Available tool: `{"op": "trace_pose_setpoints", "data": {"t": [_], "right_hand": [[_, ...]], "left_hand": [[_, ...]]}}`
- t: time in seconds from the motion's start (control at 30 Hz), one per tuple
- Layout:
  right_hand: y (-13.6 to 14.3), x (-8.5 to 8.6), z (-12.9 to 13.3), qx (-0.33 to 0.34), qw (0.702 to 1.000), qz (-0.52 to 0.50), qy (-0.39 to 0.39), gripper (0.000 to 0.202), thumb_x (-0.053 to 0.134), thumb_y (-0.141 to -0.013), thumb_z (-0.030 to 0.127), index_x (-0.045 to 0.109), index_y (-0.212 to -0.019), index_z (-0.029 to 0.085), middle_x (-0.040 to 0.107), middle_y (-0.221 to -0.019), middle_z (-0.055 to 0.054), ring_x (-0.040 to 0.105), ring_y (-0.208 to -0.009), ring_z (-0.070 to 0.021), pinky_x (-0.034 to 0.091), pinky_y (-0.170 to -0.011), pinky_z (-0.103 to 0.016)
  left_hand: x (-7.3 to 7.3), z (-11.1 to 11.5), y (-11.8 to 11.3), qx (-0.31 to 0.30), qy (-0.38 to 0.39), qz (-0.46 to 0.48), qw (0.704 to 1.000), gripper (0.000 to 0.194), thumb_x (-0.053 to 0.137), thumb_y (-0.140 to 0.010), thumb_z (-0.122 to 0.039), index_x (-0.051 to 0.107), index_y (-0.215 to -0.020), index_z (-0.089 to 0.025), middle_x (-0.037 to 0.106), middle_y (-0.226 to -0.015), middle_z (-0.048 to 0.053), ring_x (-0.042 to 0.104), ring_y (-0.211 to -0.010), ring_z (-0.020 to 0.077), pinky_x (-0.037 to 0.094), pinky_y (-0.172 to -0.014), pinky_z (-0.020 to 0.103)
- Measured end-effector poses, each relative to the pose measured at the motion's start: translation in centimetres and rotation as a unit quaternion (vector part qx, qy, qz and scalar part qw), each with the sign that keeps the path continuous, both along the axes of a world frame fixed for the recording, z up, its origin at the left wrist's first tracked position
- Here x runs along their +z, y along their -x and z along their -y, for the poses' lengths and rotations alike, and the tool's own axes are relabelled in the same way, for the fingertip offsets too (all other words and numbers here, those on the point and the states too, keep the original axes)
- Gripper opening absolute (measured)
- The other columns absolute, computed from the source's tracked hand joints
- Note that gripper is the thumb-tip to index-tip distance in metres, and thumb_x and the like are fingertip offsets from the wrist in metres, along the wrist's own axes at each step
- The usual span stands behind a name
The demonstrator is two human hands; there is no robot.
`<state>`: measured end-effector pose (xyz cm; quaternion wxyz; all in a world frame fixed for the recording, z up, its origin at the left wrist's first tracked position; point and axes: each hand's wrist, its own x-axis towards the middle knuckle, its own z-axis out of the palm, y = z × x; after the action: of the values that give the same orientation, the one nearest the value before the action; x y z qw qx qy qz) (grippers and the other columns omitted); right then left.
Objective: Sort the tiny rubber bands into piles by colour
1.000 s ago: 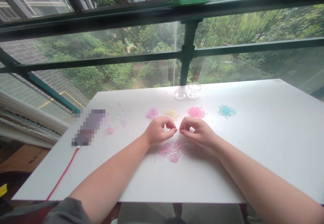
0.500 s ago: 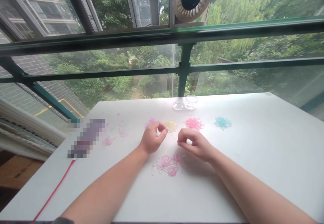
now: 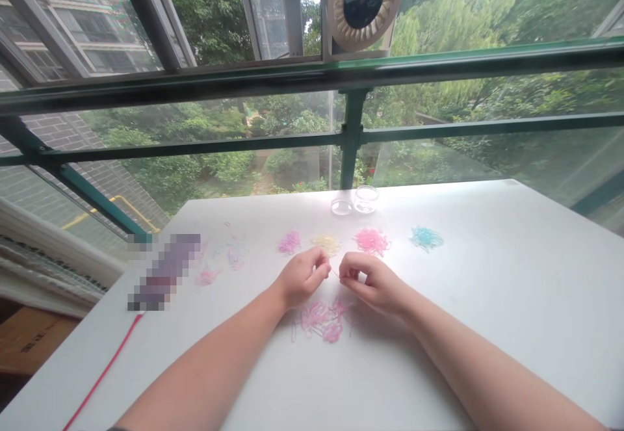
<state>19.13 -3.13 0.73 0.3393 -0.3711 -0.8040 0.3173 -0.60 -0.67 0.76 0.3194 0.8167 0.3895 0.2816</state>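
The fingers of my left hand (image 3: pixel 298 279) are pinched, thumb against forefinger, on one end of a thin reddish strand (image 3: pixel 335 274). The fingers of my right hand (image 3: pixel 373 283) are likewise pinched on the other end. The strand runs straight across the narrow gap between my fingertips, above the desk (image 3: pixel 507 333); it is too fine for me to tell whether it is a single line or a loop.

Directly below my hands, on the near side, lies a loose pile of pink and pale purple loops (image 3: pixel 322 320), with a few strays at its edges. Just beyond my hands, four sorted heaps stand in a row, from left to right: a purple heap (image 3: pixel 289 242), a pale yellow heap (image 3: pixel 329 242) closest to my left fingertips, a bright pink heap (image 3: pixel 371 241) beyond my right hand, and a turquoise heap (image 3: pixel 426 238) well apart at the right end.

Further left I note scattered mixed loops (image 3: pixel 235 259), and next to them a pixelated dark object (image 3: pixel 168 268) whose nature I cannot tell; a red cord (image 3: pixel 104 369) runs from its near end. At the far edge, a clear round jar (image 3: pixel 366 200) stands just beside a shallow clear dish (image 3: pixel 341 208).
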Motion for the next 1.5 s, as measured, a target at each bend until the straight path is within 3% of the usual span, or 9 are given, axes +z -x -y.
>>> {"op": "trace_pose_setpoints", "data": {"t": [0.2,0.3,0.53,0.73,0.9,1.17,1.23,1.4,1.5], "right_hand": [[0.1,0.2,0.3,0.003,1.0,0.011,0.006,0.009,0.051,-0.077,0.011,0.054,-0.073,0.019,0.053,-0.07,0.0,0.049,-0.064,-0.0114,0.042,-0.062,-0.025],[0.2,0.2,0.4,0.009,1.0,0.019,0.011,0.008,0.052,-0.078,0.013,0.056,-0.074,0.018,0.054,-0.071,-0.001,0.05,-0.065,-0.0115,0.043,-0.062,-0.025],[0.1,0.0,0.1,-0.013,1.0,0.006,-0.014,0.009,0.052,-0.076,0.011,0.056,-0.072,0.018,0.054,-0.069,0.0,0.05,-0.063,-0.0114,0.042,-0.061,-0.025],[0.0,-0.2,-0.3,-0.063,0.998,-0.025,-0.02,0.008,0.053,-0.075,0.012,0.055,-0.071,0.018,0.054,-0.065,0.001,0.049,-0.062,-0.0117,0.041,-0.059,-0.025],[0.2,0.0,-0.2,-0.068,0.997,-0.047,-0.002,0.006,0.053,-0.075,0.015,0.055,-0.071,0.018,0.054,-0.065,0.0,0.049,-0.062,-0.0119,0.041,-0.059,-0.025],[-0.3,-0.7,-1.2,-0.246,0.959,-0.137,0.012,0.008,0.054,-0.077,0.022,0.051,-0.07,0.019,0.05,-0.063,0.002,0.047,-0.058,-0.0113,0.038,-0.055,-0.024],[-0.3,-0.7,-1.2,-0.229,0.965,-0.127,0.018,0.008,0.053,-0.077,0.022,0.051,-0.07,0.019,0.05,-0.063,0.001,0.047,-0.059,-0.0116,0.038,-0.056,-0.025],[0.2,-0.2,-0.3,-0.076,0.996,-0.049,0.004,0.006,0.051,-0.077,0.017,0.053,-0.071,0.019,0.052,-0.065,0.001,0.047,-0.061,-0.0119,0.039,-0.058,-0.025],[0.2,0.1,0.0,-0.064,0.997,-0.032,-0.009,0.007,0.05,-0.077,0.015,0.052,-0.072,0.019,0.05,-0.063,0.002,0.045,-0.059,-0.0113,0.038,-0.057,-0.024]], "left_hand": [[0.0,0.5,-0.1,-0.1,0.031,-0.019,0.994,0.015,0.038,-0.081,-0.021,0.046,-0.069,-0.017,0.054,-0.066,0.0,0.048,-0.063,0.0123,0.039,-0.062,0.024],[-0.1,0.5,-0.1,-0.119,0.024,-0.022,0.992,0.019,0.038,-0.081,-0.02,0.047,-0.065,-0.016,0.052,-0.064,-0.001,0.048,-0.062,0.012,0.039,-0.062,0.024],[-0.1,0.4,-0.2,-0.086,0.006,-0.012,0.996,0.03,0.036,-0.087,-0.021,0.058,-0.068,-0.015,0.06,-0.069,0.001,0.054,-0.07,0.0122,0.042,-0.071,0.023],[-0.2,0.3,-0.4,-0.055,0.001,0.012,0.998,0.016,0.053,-0.08,-0.025,0.065,-0.077,-0.016,0.065,-0.074,0.003,0.055,-0.066,0.0114,0.04,-0.061,0.022],[-0.1,0.3,-0.4,-0.049,0.004,0.049,0.998,0.011,0.06,-0.076,-0.025,0.063,-0.071,-0.016,0.069,-0.079,0.004,0.06,-0.075,0.0136,0.04,-0.065,0.024],[-0.1,-0.1,-0.4,-0.053,0.021,0.048,0.997,0.009,0.061,-0.075,-0.023,0.062,-0.069,-0.016,0.069,-0.077,0.003,0.06,-0.072,0.0127,0.04,-0.066,0.025],[-0.3,-0.1,-0.4,-0.046,0.022,0.048,0.998,0.01,0.061,-0.075,-0.024,0.062,-0.07,-0.016,0.069,-0.079,0.004,0.06,-0.074,0.0132,0.04,-0.066,0.025],[-0.8,-0.1,-0.4,-0.013,0.001,0.054,0.998,0.013,0.061,-0.076,-0.029,0.064,-0.074,-0.016,0.069,-0.08,0.005,0.061,-0.075,0.0138,0.04,-0.064,0.025],[-0.9,-0.1,-0.3,-0.008,-0.012,0.054,0.998,0.012,0.063,-0.074,-0.028,0.065,-0.076,-0.017,0.069,-0.078,0.004,0.061,-0.073,0.0134,0.04,-0.063,0.025]]}}
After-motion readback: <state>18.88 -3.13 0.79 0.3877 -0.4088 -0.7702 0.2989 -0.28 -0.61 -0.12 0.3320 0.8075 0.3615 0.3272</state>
